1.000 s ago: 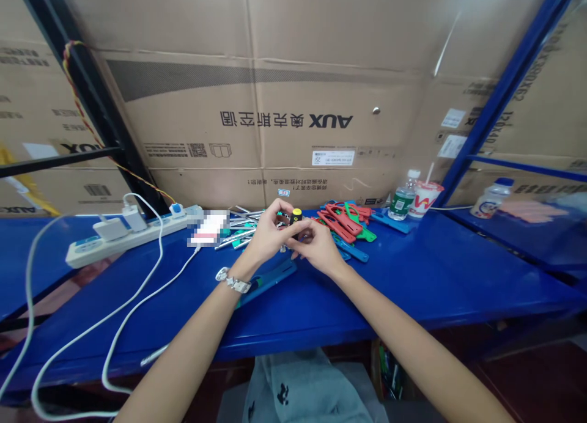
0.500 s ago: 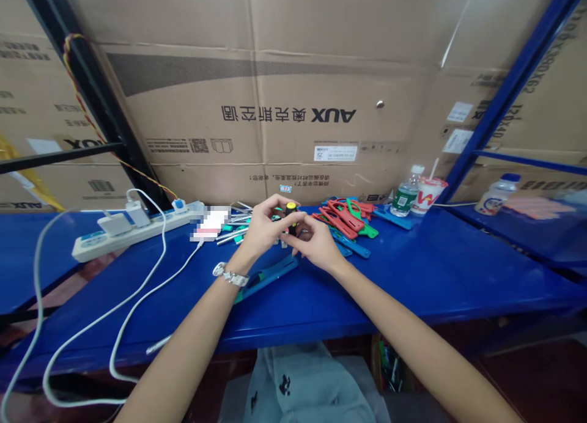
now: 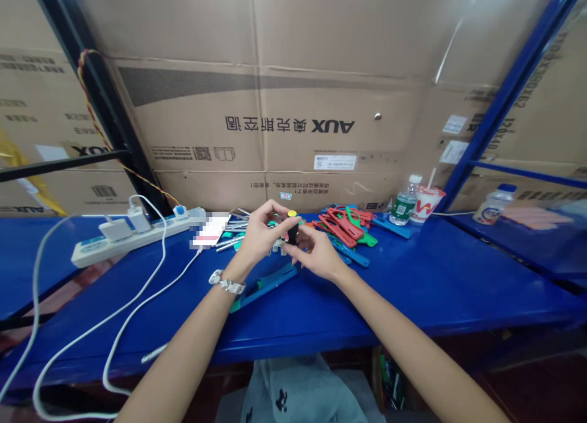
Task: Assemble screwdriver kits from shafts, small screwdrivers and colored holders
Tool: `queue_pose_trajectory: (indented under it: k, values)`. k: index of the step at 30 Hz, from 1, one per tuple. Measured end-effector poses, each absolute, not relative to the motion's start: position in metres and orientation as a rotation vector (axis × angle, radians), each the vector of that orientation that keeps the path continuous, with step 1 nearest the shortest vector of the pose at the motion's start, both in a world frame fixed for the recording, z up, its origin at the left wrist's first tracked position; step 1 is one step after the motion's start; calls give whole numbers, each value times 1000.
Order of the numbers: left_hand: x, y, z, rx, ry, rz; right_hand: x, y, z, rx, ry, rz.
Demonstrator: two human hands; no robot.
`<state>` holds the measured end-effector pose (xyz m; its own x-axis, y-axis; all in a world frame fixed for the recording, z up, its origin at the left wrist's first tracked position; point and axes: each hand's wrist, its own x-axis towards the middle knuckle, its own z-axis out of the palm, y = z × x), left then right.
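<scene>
My left hand (image 3: 262,232) and my right hand (image 3: 316,250) meet above the blue table (image 3: 413,276). Between their fingers stands a small black object with a yellow top (image 3: 292,214); both hands have their fingertips closed on it. Small pale pieces (image 3: 279,246) show just below the fingers, too small to make out. Beneath my left wrist a blue and green plastic handle (image 3: 270,283) lies on the table. Red, green and blue handles (image 3: 351,227) are heaped to the right of my right hand, and metal rods (image 3: 228,242) lie left of my left hand.
A white power strip (image 3: 137,236) with plugs and white cables occupies the left, near a phone (image 3: 211,230). At the right stand a water bottle (image 3: 403,204), a red and white cup (image 3: 426,205) and a blue-capped bottle (image 3: 494,205). Cardboard (image 3: 293,80) rises behind.
The view has shifted slightly. My fingers have moved a little around the black and yellow object, and more of its black part shows between them.
</scene>
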<state>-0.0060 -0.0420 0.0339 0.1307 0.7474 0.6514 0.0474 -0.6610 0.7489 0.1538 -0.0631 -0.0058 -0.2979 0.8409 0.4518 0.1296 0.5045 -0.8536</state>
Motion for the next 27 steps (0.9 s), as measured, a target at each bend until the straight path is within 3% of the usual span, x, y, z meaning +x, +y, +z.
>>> queue_pose_trajectory:
  k: [4,11,18,24,27]
  values:
    - [-2,-42,31,1838,777,1709,149,-59,-9,-844,-1596,985]
    - [-8,-47,35,1907,685,1342,162,-64,4,-798,-1869,950]
    - [-2,-41,32,1888,763,1648,147,-60,-7,-856,-1631,877]
    - [-9,-51,40,1977,660,1352,162,-61,2,-748,-1841,1007]
    - [-8,-50,40,1955,700,1393,161,-62,0,-750,-1875,950]
